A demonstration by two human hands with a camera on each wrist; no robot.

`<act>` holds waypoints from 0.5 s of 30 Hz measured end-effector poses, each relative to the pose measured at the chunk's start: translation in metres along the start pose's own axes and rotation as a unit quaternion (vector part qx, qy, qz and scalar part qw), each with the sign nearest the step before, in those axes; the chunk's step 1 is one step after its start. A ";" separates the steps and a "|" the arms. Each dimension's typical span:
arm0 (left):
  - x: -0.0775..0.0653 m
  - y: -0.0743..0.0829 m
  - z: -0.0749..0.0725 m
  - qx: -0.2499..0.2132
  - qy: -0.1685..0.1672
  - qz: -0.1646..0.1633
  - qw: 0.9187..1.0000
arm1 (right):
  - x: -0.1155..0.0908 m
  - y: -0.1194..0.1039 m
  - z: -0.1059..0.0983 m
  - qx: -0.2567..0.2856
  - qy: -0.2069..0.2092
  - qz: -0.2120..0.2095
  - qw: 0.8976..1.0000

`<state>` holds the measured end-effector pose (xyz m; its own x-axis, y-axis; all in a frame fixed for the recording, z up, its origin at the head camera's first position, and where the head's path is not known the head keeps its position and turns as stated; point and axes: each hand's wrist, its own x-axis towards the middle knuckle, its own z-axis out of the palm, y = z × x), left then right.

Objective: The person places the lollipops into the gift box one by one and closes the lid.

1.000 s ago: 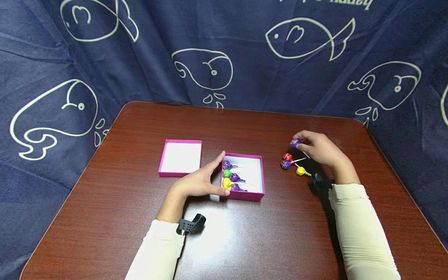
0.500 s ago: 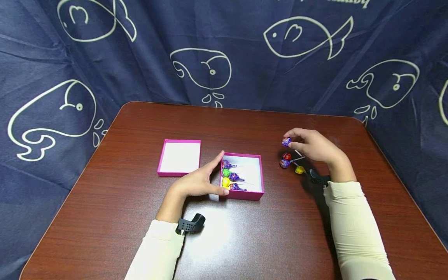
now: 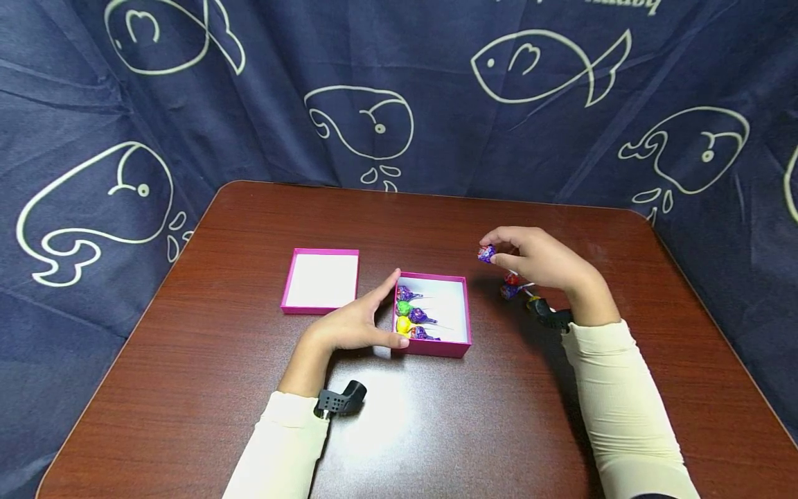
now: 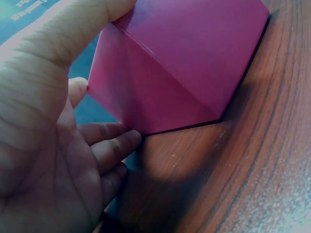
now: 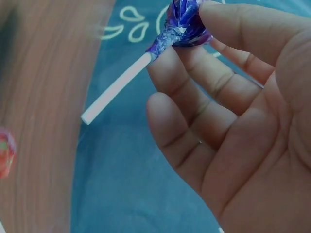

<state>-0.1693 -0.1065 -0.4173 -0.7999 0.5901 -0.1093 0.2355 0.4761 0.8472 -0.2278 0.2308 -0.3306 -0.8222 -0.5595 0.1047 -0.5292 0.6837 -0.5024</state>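
My left hand (image 3: 355,326) grips the left side of an uncovered pink box (image 3: 436,348), thumb at the near corner and a finger at the far one. Inside, along the left wall, lie several wrapped lollipops: a green one (image 3: 404,308), a yellow one (image 3: 403,325) and purple ones, among them one beside the green (image 3: 420,316). Above the table, right of the box, my right hand (image 3: 539,260) pinches a purple lollipop (image 3: 487,254) by its wrapped head. Its white stick (image 5: 116,89) points free in the right wrist view.
Below the right hand lie a red lollipop (image 3: 512,278) and a purple-wrapped one (image 3: 509,292); a yellow one (image 3: 531,303) is mostly covered by the wrist camera (image 3: 548,315). Left of the box is a pink-rimmed white tray or lid (image 3: 321,281). A blue cloth (image 3: 436,145) hangs behind the table.
My right hand has moved left toward the box, carrying the purple lollipop away from above the loose ones. The left hand and the box have stayed in place.
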 end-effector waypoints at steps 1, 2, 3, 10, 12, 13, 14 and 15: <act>0.000 0.000 0.000 -0.001 0.000 0.001 1.000 | 0.002 -0.003 0.001 -0.004 -0.003 -0.008 1.000; 0.000 0.000 0.000 -0.001 -0.001 0.002 1.000 | 0.003 -0.005 0.001 -0.008 -0.005 -0.015 1.000; 0.000 0.000 0.000 -0.002 -0.001 0.003 1.000 | 0.004 -0.008 0.002 -0.011 -0.009 -0.019 1.000; 0.001 -0.001 0.001 -0.002 -0.001 0.004 1.000 | 0.012 -0.031 0.008 -0.011 -0.027 -0.043 0.999; 0.001 -0.001 0.001 -0.002 -0.001 0.006 1.000 | 0.014 -0.036 0.010 -0.017 -0.031 -0.053 0.998; 0.001 -0.002 0.001 -0.003 -0.001 0.008 1.000 | 0.015 -0.039 0.012 -0.019 -0.035 -0.062 0.997; 0.001 -0.002 0.001 -0.003 -0.001 0.010 1.000 | 0.016 -0.041 0.014 -0.022 -0.039 -0.071 0.996; 0.001 -0.002 0.001 -0.004 -0.002 0.011 1.000 | 0.017 -0.043 0.015 -0.026 -0.042 -0.080 0.996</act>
<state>-0.1705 -0.1061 -0.4190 -0.7923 0.6031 -0.0922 0.2495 0.4582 0.8531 -0.2159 0.1851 -0.3205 -0.7071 -0.6992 0.1059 -0.6639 0.6048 -0.4398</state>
